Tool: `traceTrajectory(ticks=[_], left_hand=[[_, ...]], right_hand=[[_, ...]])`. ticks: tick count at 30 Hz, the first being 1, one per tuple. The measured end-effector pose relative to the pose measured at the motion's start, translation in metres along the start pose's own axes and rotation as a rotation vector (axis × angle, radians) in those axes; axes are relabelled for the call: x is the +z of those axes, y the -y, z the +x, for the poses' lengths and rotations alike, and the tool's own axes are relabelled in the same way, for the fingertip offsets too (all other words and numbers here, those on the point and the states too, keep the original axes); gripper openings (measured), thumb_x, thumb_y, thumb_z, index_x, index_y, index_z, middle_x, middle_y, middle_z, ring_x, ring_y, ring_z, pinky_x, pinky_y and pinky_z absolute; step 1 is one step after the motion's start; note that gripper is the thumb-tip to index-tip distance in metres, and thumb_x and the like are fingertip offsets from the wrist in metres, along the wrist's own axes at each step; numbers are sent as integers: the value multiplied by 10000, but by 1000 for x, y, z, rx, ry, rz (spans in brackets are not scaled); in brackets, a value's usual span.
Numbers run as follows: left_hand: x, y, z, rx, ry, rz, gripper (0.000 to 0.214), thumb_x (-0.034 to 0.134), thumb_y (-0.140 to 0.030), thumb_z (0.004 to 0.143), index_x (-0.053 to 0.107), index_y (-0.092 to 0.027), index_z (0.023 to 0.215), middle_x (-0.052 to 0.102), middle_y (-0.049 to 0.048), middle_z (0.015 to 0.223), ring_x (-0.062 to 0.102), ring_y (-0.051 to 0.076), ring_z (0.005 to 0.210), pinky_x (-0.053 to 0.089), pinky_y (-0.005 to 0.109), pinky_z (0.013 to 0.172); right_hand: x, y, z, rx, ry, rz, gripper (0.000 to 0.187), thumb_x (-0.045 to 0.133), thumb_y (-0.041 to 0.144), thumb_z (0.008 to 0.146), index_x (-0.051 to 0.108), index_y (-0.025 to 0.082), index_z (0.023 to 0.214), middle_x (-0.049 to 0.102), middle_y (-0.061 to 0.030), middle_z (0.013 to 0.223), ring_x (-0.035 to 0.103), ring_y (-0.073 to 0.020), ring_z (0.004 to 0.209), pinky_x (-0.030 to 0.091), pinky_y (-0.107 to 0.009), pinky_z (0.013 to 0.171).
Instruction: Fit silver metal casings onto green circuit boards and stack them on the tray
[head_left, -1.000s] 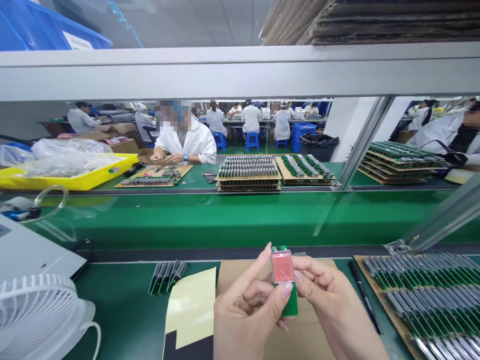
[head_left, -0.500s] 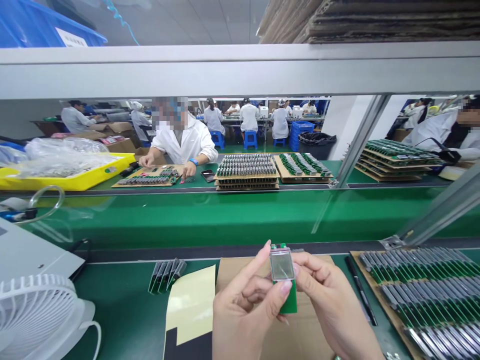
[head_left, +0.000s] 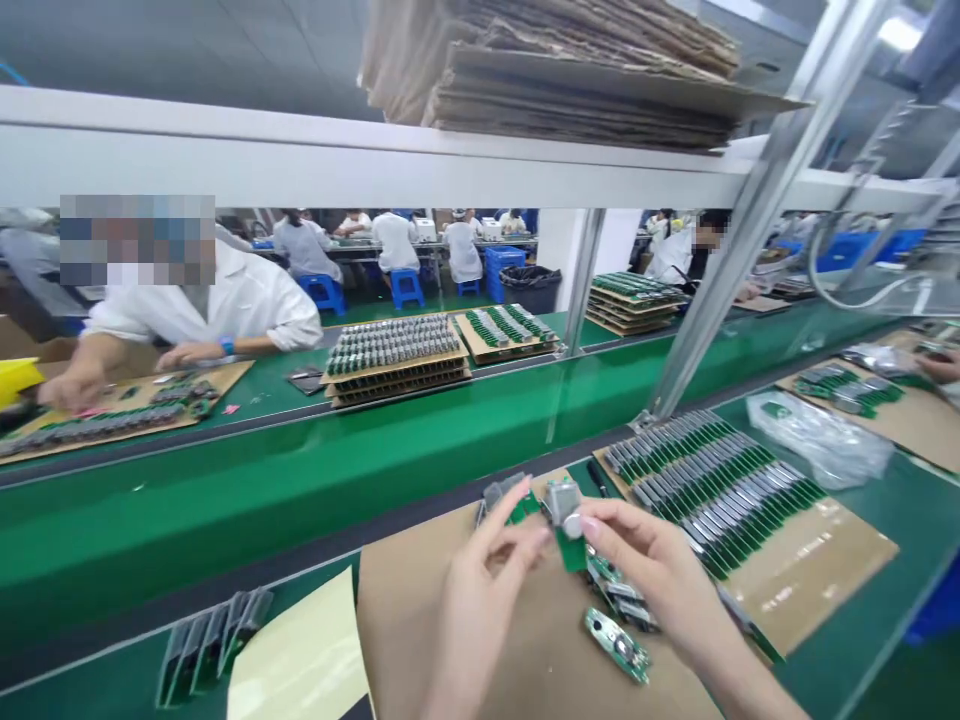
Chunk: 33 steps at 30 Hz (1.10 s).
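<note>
My right hand (head_left: 643,570) pinches a small green circuit board with a square silver screen (head_left: 564,512) between thumb and fingers, above a brown cardboard sheet (head_left: 420,600). Just left of that board is my left hand (head_left: 480,590), its fingers curled and its fingertips close to the board's lower edge; whether they touch it is unclear. Other small green boards (head_left: 616,642) lie loose on the cardboard under my right hand.
Rows of screen boards (head_left: 705,480) fill a cardboard tray at right, with a plastic bag (head_left: 821,440) beyond. A green conveyor belt (head_left: 300,470) runs across. A person in white works opposite by stacked trays (head_left: 394,358). A yellowish sheet (head_left: 300,660) lies at lower left.
The view swung to the right. The board has come down toward the cardboard, and my left thumb has slid off its face. A second earlier its screen bore a red film; that is gone.
</note>
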<state>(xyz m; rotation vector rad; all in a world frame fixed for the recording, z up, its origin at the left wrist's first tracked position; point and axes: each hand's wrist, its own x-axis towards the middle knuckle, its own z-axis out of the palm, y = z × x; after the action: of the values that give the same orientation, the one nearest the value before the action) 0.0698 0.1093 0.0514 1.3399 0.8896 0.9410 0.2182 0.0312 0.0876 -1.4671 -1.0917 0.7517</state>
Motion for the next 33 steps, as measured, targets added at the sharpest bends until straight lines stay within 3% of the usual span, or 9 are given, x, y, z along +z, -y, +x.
traceTrajectory(ticks=[1, 3, 5, 8, 10, 15, 21, 27, 33], left_hand=[[-1, 9, 9, 27, -19, 117, 467, 631, -451, 822, 659, -257, 1245, 733, 35, 824, 669, 206, 780, 523, 300, 783], [-4, 32, 28, 104, -166, 468, 430, 490, -435, 889, 653, -246, 1238, 698, 59, 978, 654, 222, 836, 514, 334, 813], [-6, 56, 48, 85, -215, 587, 491, 500, -405, 854, 637, -149, 1250, 609, 140, 1091, 597, 308, 1003, 450, 447, 939], [-6, 85, 68, 48, -186, 672, 598, 511, -445, 815, 589, -97, 1295, 548, 171, 1062, 548, 379, 1080, 437, 512, 933], [-6, 97, 74, 43, -141, 700, 606, 480, -471, 830, 571, -121, 1316, 551, 155, 1049, 583, 367, 1028, 460, 497, 894], [-7, 106, 73, 75, -77, 793, 502, 366, -440, 906, 608, -171, 1254, 566, 133, 1036, 610, 311, 958, 480, 418, 807], [-7, 108, 77, 52, -80, 807, 502, 376, -418, 898, 610, -159, 1259, 560, 121, 1022, 603, 270, 900, 473, 368, 754], [-7, 108, 76, 39, -80, 800, 528, 367, -432, 890, 606, -153, 1269, 548, 118, 1042, 593, 265, 913, 460, 365, 776], [-7, 106, 74, 28, -88, 787, 533, 368, -439, 884, 610, -147, 1259, 549, 107, 1020, 591, 254, 897, 464, 352, 772]], right_hand=[[-18, -9, -1, -2, -66, -56, 310, 670, 487, 817, 734, 187, 854, 755, -68, 891, 697, -223, 867, 555, -313, 803], [-60, -25, -6, -33, -203, -250, 340, 649, 508, 820, 726, 184, 891, 755, -69, 888, 694, -221, 827, 554, -319, 772], [-106, -37, -17, -56, -275, -510, 349, 575, 512, 864, 712, 193, 903, 746, -77, 887, 682, -227, 813, 542, -334, 757], [-158, -51, -39, 0, -306, -659, 295, 595, 479, 842, 714, 212, 806, 730, -60, 784, 661, -242, 756, 519, -357, 729], [-176, -60, -52, 49, -294, -688, 283, 611, 460, 819, 705, 212, 718, 709, -41, 702, 637, -233, 680, 499, -347, 674], [-181, -83, -66, 141, -197, -679, 293, 566, 413, 845, 701, 198, 698, 687, -15, 670, 586, -192, 630, 459, -309, 646], [-187, -98, -61, 218, -183, -606, 259, 616, 422, 789, 696, 187, 714, 650, -12, 634, 537, -168, 585, 427, -282, 596], [-189, -106, -60, 242, -332, -469, 317, 645, 509, 749, 681, 194, 736, 677, -41, 722, 583, -197, 686, 480, -310, 659], [-188, -117, -61, 304, -483, -275, 485, 432, 613, 850, 550, 186, 654, 617, -77, 684, 520, -140, 531, 485, -287, 509]])
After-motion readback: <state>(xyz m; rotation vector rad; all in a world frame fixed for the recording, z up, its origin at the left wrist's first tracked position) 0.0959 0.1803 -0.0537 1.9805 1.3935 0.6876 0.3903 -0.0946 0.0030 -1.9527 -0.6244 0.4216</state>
